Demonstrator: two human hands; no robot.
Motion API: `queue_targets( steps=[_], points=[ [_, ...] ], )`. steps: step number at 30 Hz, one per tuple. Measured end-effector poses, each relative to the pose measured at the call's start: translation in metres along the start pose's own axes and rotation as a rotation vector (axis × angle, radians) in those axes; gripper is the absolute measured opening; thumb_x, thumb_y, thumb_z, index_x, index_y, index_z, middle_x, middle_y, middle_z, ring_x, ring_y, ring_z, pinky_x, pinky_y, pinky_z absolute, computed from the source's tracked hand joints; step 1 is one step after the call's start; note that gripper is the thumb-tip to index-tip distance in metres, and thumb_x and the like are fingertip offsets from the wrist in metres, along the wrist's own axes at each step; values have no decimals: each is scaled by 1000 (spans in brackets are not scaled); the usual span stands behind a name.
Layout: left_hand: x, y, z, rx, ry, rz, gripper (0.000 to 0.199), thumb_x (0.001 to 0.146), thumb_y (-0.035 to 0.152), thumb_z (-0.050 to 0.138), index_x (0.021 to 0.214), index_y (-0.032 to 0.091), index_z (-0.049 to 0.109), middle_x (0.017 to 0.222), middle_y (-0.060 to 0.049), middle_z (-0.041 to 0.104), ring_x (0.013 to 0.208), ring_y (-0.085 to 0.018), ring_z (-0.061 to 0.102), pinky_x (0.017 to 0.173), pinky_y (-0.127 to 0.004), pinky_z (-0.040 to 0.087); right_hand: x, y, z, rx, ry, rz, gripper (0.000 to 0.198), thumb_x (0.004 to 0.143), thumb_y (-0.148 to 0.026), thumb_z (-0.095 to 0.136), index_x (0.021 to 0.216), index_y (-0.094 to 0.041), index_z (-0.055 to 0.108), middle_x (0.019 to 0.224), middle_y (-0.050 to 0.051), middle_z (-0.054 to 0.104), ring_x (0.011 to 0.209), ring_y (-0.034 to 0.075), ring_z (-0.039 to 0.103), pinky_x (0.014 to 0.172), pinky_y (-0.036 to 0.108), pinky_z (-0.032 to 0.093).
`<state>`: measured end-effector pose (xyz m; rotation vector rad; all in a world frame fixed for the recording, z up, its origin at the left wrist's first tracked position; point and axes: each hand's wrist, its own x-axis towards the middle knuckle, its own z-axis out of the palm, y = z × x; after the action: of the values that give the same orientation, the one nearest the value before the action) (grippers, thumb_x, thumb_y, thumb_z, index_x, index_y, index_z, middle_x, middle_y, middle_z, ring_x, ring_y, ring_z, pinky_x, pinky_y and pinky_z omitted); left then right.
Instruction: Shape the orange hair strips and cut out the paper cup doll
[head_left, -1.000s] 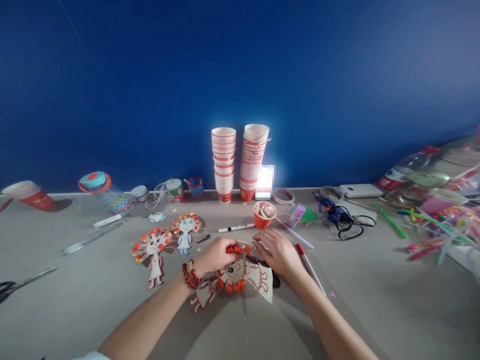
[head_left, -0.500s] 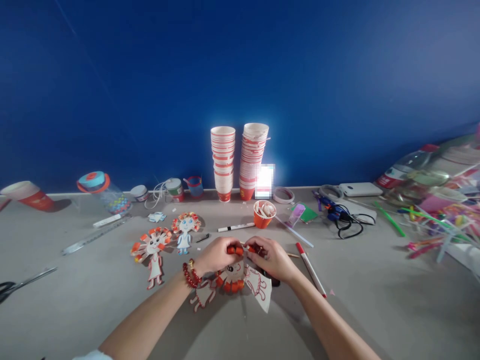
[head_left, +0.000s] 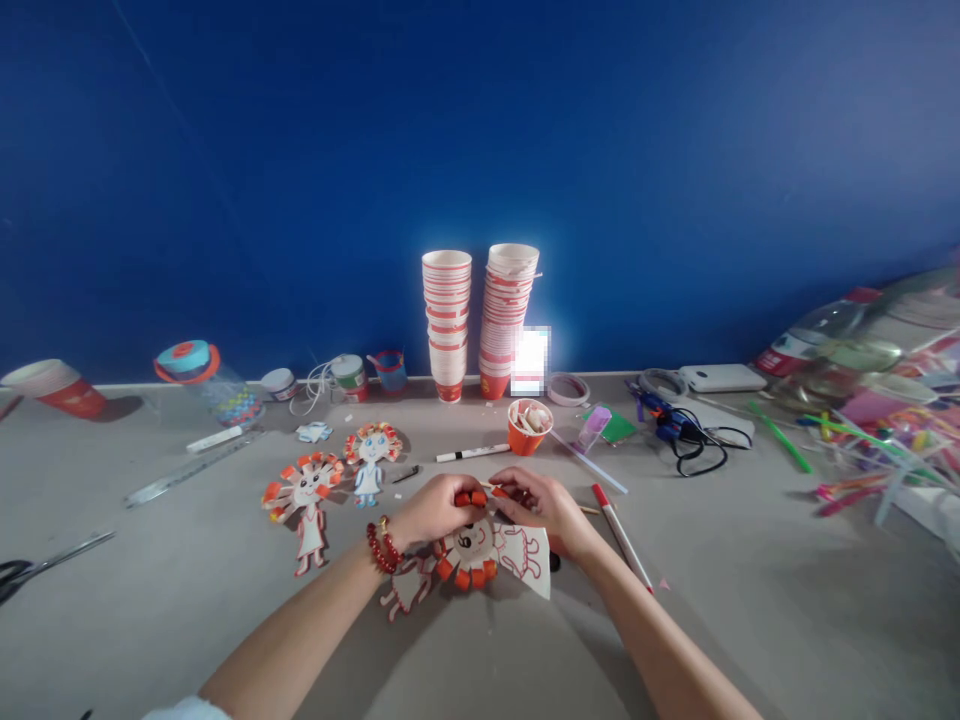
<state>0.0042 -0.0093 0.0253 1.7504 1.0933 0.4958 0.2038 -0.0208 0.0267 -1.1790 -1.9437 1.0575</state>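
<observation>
Between my hands is a paper-cup doll head (head_left: 475,543), its drawn face ringed by curled orange-and-white strips. My left hand (head_left: 441,513), with a red bead bracelet at the wrist, is closed on the strips at its upper left. At the upper right, my right hand (head_left: 541,508) pinches an orange strip; its fingertips are partly hidden. A paper piece with a red-outlined dress and legs (head_left: 527,560) lies under the right hand. Another cut-out dress figure (head_left: 409,588) lies below the left wrist. Two finished-looking cup dolls (head_left: 307,505) lie to the left.
Two tall stacks of paper cups (head_left: 448,330) stand by the blue wall. An orange cup of scraps (head_left: 529,430), a red marker (head_left: 622,538) and a blue glue gun (head_left: 671,420) lie around. Scissors (head_left: 56,565) are at left; straws and bottles crowd the right.
My right hand's fingers have shifted and spread slightly along the orange strip. The doll head has tilted a little, and the paper with the dress drawing has swung up to the right.
</observation>
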Motion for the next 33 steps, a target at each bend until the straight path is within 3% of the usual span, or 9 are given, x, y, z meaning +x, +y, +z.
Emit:
queue_targets(
  steps=[4,7,11,18,24,28,33],
  points=[
    [0,1,-2,12,41,10,19,76,31,57,82,15,64,69,1,60,63,-13,50,58,-21,37,0,-5,-10,-68,-2,-6,22,88,-37,47,85,-19,60,74,0,65,65,15,57,58,22,40],
    [-1,3,-6,49,75,29,21,78,34,54,77,15,63,64,2,55,59,-11,45,55,-21,34,-3,-7,-26,-355,-52,55,27,89,-36,45,71,-19,58,64,-2,60,57,13,50,51,22,31],
    [-2,6,-10,103,100,45,21,78,34,55,76,15,63,64,3,53,59,-11,44,58,-21,35,-12,-3,-40,-644,-206,136,9,74,-28,59,69,-20,59,70,-2,65,59,12,53,50,22,24],
    [-2,11,-12,144,97,9,25,78,38,53,73,15,62,60,3,49,57,-11,41,55,-21,33,-21,-9,-32,-893,-201,164,7,62,-22,66,64,-20,60,70,4,68,65,21,61,48,25,16],
    [-3,10,-11,143,93,28,23,78,36,53,71,16,60,60,3,49,57,-11,41,55,-21,32,-19,-11,-33,-796,-161,154,9,58,-16,66,57,-19,58,61,3,65,57,19,59,47,25,16],
    [-4,8,-12,92,68,5,17,78,31,53,73,16,59,57,5,46,52,-9,37,51,-21,29,-18,-8,-44,-590,-136,178,6,61,-18,63,63,-22,59,61,-2,63,52,13,53,45,23,20],
    [-4,11,-13,68,90,16,17,78,31,55,78,16,61,66,2,57,58,-11,47,55,-21,35,-12,-5,-55,-272,-37,212,5,71,-23,59,70,-20,55,59,-3,60,52,12,51,47,21,30]
  ],
)
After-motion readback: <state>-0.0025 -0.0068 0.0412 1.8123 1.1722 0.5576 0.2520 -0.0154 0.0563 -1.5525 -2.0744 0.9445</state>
